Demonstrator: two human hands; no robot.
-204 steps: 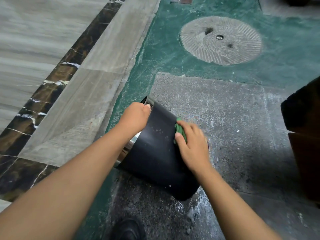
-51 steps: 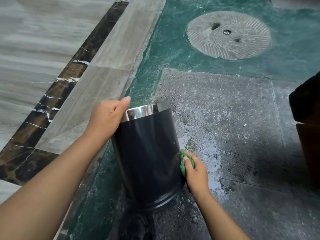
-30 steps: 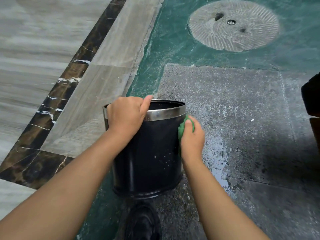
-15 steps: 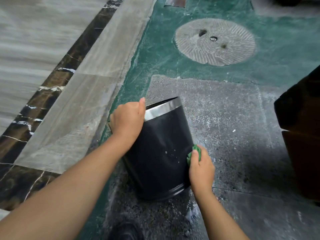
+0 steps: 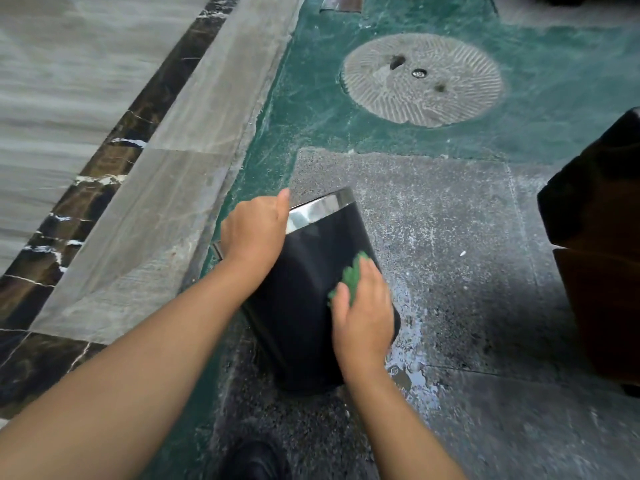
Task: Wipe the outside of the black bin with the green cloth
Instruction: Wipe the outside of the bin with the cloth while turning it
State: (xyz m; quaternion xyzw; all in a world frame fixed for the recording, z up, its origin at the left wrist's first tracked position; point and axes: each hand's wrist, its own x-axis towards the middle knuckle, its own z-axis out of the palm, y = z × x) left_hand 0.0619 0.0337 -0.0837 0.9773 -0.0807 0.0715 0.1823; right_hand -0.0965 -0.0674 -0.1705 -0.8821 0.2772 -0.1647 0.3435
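The black bin (image 5: 301,306) with a shiny metal rim stands on the grey floor, tilted away from me so its side wall faces the camera. My left hand (image 5: 254,233) grips the rim on the left side. My right hand (image 5: 363,310) presses the green cloth (image 5: 351,277) flat against the bin's right side wall; only a bit of the cloth shows past my fingers. The bin's inside is hidden.
A round grooved stone disc (image 5: 422,79) is set in the green floor ahead. A dark brown object (image 5: 602,268) stands at the right edge. A marble step (image 5: 138,202) runs along the left. My shoe (image 5: 254,459) is just below the bin, and wet patches (image 5: 412,368) lie beside it.
The bin has tipped further away from me. My right hand with the cloth has slid from the bin's lower right edge up onto its side wall. My left hand stays on the rim.
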